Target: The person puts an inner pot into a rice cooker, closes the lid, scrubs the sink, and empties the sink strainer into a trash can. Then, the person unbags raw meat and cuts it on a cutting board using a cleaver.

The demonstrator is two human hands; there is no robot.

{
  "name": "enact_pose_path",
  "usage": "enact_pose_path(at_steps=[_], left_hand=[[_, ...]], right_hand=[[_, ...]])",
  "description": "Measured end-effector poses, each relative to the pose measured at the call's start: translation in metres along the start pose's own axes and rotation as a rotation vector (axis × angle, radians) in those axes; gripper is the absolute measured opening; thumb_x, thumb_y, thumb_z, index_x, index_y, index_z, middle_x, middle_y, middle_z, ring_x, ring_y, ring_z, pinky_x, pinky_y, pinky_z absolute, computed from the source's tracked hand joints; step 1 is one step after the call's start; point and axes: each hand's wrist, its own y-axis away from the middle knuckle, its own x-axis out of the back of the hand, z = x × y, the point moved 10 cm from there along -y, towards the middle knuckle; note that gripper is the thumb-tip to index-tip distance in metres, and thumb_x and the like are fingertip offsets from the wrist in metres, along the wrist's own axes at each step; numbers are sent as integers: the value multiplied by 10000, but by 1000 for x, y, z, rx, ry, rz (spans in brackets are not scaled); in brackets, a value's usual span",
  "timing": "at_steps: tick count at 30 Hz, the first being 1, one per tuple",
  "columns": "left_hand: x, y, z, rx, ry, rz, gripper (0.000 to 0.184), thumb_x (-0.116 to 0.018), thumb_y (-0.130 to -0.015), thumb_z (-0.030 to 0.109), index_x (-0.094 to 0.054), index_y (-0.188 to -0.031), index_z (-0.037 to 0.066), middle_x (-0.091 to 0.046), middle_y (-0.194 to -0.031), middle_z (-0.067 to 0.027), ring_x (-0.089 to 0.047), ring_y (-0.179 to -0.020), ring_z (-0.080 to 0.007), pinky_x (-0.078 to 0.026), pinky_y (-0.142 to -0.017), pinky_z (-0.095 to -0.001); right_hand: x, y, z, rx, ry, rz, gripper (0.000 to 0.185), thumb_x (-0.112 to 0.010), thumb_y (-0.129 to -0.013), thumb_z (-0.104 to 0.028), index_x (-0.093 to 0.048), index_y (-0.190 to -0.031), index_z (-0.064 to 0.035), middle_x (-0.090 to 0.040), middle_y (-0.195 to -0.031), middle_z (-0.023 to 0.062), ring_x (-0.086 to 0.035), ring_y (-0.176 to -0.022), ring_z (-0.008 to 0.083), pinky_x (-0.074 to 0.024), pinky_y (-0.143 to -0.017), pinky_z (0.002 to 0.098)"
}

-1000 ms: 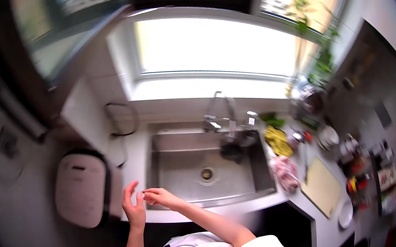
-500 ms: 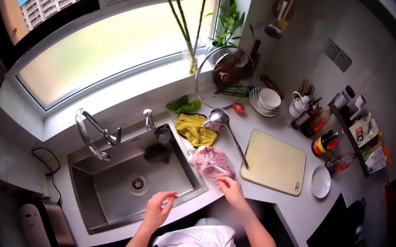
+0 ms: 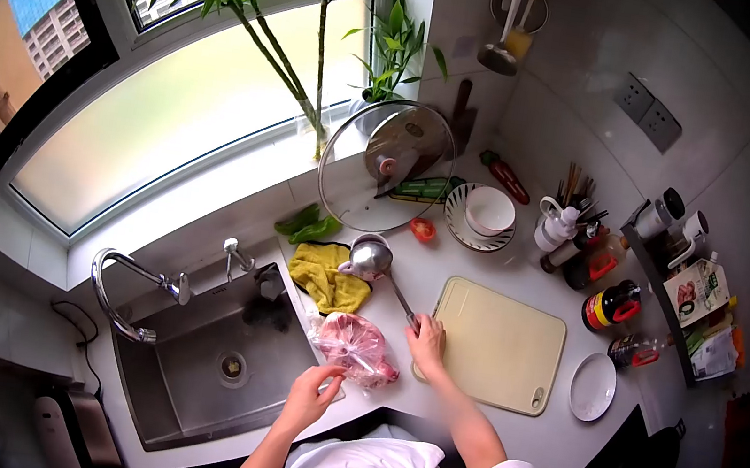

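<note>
By the cutting board (image 3: 503, 341), the right hand (image 3: 427, 347) grips a ladle (image 3: 372, 255) slanting away left; left hand (image 3: 308, 399) half-open by bagged meat (image 3: 353, 341).

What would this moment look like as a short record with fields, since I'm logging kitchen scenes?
Left hand: beside the bagged meat; contact unclear
Right hand: at the handle end of the ladle; firmness of grip unclear
Ladle: head by the yellow cloth
Cutting board: flat on the counter, right of the ladle
Sink: left of the bagged meat
</note>
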Motion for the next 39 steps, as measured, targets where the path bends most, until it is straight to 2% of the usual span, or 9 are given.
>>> enact_pose_path(at_steps=[3, 4, 9, 11, 18, 21, 31, 34, 39], left_hand=[[10, -3, -10, 62, -32, -17, 171, -631, -910, 139, -694, -1048, 59, -724, -952, -85, -668, -918, -261, -516, -797, -353], [15, -2, -15, 62, -16, 6, 170, -631, -910, 135, -696, -1046, 58, -727, -950, -84, -673, -918, -260, -515, -804, -351], [14, -11, -41, 108, 19, -39, 172, -627, -909, 121, -693, -1051, 51, -732, -943, -91, -694, -895, -243, -518, -779, -335], [0, -22, -27, 45, 51, -95, 168, -622, -914, 124, -693, -1046, 48, -731, -938, -92, -695, -884, -238, -518, -773, -328], [-65, -38, -25, -100, 154, -324, 182, -601, -932, 132, -690, -1058, 34, -732, -936, -93, -693, -874, -196, -518, -779, -310], [-92, -31, -16, -75, 136, -441, 188, -600, -935, 134, -685, -1055, 17, -730, -929, -102, -698, -883, -190, -520, -793, -311], [-154, -55, 48, -88, 117, -634, 262, -557, -970, 177, -641, -1148, 5, -725, -994, -157, -702, -953, -236, -532, -821, -326], [-168, -79, 66, -66, 136, -581, 283, -534, -986, 189, -625, -1181, 6, -728, -1010, -135, -686, -980, -218, -519, -853, -322], [-228, -151, 96, 76, 489, -605, 312, -475, -1017, 200, -599, -1226, 4, -718, -1044, -123, -662, -1014, -187, -494, -889, -312]], right_hand=[[13, 6, 4, -177, -118, -2, 240, -684, -865, -199, -571, -1010, -45, -643, -880, 145, -616, -790, 348, -483, -705, 447], [33, 7, -15, -58, -129, 120, 231, -655, -906, -217, -557, -1022, -44, -622, -799, 138, -608, -683, 344, -471, -617, 450], [77, 15, -62, 40, -246, 171, 225, -595, -960, -225, -518, -1040, -29, -591, -766, 170, -601, -698, 395, -469, -618, 470], [55, 19, -35, -134, -158, 3, 218, -588, -960, -221, -508, -1016, -26, -606, -765, 196, -608, -701, 424, -475, -616, 484], [132, 70, -22, -240, -125, 203, 237, -596, -951, -241, -483, -978, -34, -618, -711, 239, -627, -701, 444, -483, -584, 513], [163, 97, 13, -386, -85, 242, 297, -647, -925, -234, -478, -826, -10, -567, -649, 177, -579, -581, 382, -435, -533, 440], [251, 115, 82, -502, -201, 340, 197, -705, -864, -187, -601, -854, -20, -542, -597, 78, -544, -527, 208, -442, -542, 358], [273, 65, 92, -382, -187, 337, 188, -696, -871, -183, -619, -957, -35, -597, -639, 85, -605, -563, 240, -474, -563, 359], [283, -54, 110, -83, -88, 285, 311, -669, -882, -193, -594, -1157, -68, -697, -973, 138, -675, -896, 345, -529, -734, 428]])
